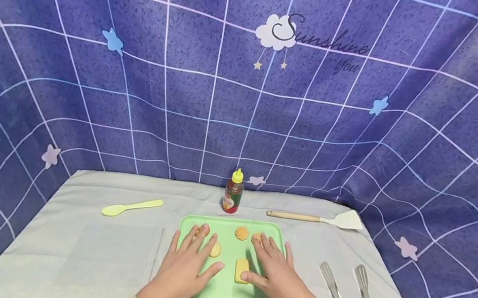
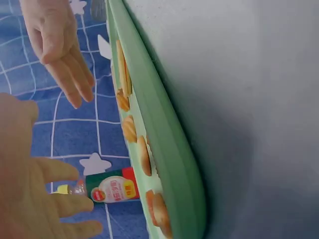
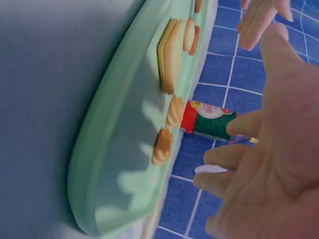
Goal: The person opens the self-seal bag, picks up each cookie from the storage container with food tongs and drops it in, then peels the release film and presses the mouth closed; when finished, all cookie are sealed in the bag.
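Note:
A green tray (image 1: 221, 291) lies before me with both hands spread over it. My left hand (image 1: 186, 269) hovers above the tray's left half, its straight fingers holding nothing. Beneath its fingertips show a reddish-orange round piece (image 1: 205, 231), partly hidden, and a pale round cookie (image 1: 215, 250). My right hand (image 1: 279, 275) hovers over the right half, fingers spread. Its thumb overlaps a yellow rectangular biscuit (image 1: 242, 268) in the head view. One swirl cookie (image 1: 241, 233) lies near the back rim; another swirl cookie (image 3: 162, 147) is partly covered by the right fingertips in the head view.
Behind the tray stands a sauce bottle (image 1: 233, 195) with a yellow cap. A yellow spoon (image 1: 131, 207) and a clear sheet (image 1: 110, 252) lie left. To the right are a white spatula (image 1: 346, 221) with wooden handle and metal tongs (image 1: 366, 296) with slotted ends. A blue curtain (image 1: 209, 95) encloses the table.

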Tool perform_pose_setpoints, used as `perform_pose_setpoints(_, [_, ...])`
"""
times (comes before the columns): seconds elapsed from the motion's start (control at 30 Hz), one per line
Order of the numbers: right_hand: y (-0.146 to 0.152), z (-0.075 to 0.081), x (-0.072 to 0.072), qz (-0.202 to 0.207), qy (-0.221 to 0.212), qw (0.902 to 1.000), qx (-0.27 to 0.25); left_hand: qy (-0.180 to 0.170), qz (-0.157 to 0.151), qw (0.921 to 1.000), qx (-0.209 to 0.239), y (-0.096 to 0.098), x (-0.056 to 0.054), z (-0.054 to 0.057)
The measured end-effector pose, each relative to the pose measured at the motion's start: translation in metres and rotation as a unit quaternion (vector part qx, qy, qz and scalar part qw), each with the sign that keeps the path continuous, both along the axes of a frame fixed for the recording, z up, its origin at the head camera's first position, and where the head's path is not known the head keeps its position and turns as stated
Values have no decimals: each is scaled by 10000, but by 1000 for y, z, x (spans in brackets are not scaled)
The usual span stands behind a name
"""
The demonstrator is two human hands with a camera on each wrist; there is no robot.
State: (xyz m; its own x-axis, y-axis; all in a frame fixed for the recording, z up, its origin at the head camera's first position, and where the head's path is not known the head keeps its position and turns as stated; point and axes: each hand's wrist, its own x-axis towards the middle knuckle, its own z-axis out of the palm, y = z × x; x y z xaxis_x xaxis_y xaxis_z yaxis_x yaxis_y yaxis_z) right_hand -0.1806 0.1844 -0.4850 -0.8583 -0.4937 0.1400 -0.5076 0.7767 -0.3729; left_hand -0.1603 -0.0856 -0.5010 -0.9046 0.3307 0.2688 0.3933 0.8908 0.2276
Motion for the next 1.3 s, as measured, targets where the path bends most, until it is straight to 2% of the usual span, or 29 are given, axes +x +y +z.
perform_pose_setpoints(0.17, [-3,-5,-7,231,793,9935,-788,96,-116,9970,753,-12,0,0])
perform_pose_setpoints(0.27, [-8,-7,-13,366,875,9890,-1139,319,-89,9934,1097,-24,-1,-1])
perform_pose_setpoints(0.4, [-18,-5,-19,652,273,9874,-1414,685,51,9883,1364,-49,1,-5])
perform_pose_setpoints(0.53, [-33,0,-23,863,-396,9844,-1482,911,141,9857,1410,-81,4,-8])
perform_pose_setpoints(0.67, [-55,4,-27,1213,-623,9796,-1477,940,129,9874,1266,-114,3,-8])
perform_pose_setpoints(0.83, [-96,8,-32,1649,-442,9785,-1154,871,-10,9913,983,-148,2,-10])
perform_pose_setpoints(1.0, [-138,13,-36,1883,-183,9812,-386,523,-155,9961,699,-168,1,-15])
perform_pose_setpoints(1.1, [-163,15,-38,1905,-6,9816,106,242,-150,9982,528,-175,-3,-19])
perform_pose_setpoints(1.3, [-205,18,-40,1568,340,9832,874,-108,-250,9992,286,-179,-14,-22])
